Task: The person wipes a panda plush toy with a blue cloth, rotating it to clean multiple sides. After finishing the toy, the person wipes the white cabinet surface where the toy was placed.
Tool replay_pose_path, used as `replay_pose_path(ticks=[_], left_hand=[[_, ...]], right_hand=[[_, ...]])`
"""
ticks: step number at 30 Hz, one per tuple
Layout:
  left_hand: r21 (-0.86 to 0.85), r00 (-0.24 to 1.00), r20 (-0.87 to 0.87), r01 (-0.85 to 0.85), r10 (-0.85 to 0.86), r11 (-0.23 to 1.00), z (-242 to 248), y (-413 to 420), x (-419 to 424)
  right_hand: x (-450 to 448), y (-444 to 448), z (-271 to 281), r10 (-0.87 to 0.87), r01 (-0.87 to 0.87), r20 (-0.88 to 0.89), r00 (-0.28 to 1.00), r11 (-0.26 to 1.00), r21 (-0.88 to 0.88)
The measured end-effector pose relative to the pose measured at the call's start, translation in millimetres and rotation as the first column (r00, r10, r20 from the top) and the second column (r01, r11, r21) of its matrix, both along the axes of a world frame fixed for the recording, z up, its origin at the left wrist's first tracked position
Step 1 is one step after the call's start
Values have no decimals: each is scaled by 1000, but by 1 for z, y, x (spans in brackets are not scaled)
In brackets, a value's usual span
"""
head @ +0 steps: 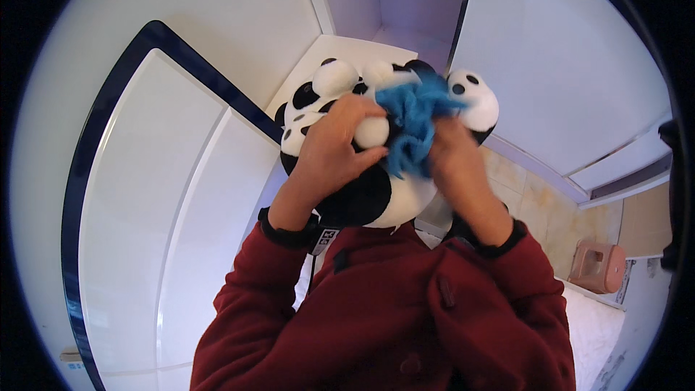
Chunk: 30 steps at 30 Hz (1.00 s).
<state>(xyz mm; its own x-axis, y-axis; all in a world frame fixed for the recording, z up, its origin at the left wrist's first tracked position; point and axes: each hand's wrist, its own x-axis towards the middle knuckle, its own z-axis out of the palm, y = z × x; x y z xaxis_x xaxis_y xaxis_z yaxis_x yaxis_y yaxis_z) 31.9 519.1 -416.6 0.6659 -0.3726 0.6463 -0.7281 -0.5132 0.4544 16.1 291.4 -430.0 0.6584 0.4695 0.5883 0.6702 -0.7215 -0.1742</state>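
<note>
A black-and-white panda plush toy (412, 201) sits before my torso, with several smaller panda heads and round parts clustered on its far side. My left hand (331, 146) grips the plush, thumb and fingers curled around a white rounded part (372, 132). In my right hand (459, 160), blurred, is a crumpled blue cloth (415, 119) pressed near the toy's middle. The cloth covers part of the plush behind it. A small panda head (473, 99) pokes out to the right of the cloth.
Behind the plush is a pale surface (358, 46) against a white panel. A white bed-like panel with a dark blue border (146, 65) stands at left. At right are a white cabinet door (554, 54), tiled floor (510, 179) and a pink plastic stool (600, 267).
</note>
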Motion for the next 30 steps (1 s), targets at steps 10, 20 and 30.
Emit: replay_pose_path(ticks=[10, 20, 30], left_hand=[[293, 970, -54, 243, -238, 925, -11, 2, -17], [386, 949, -32, 300, -313, 872, -22, 4, -35], [396, 938, -82, 341, -337, 853, -30, 24, -37]], right_hand=[[25, -45, 51, 178, -134, -131, 975, 947, 293], [65, -14, 81, -107, 108, -22, 994, 989, 101], [79, -1, 86, 2, 1, -420, 907, 1000, 6]])
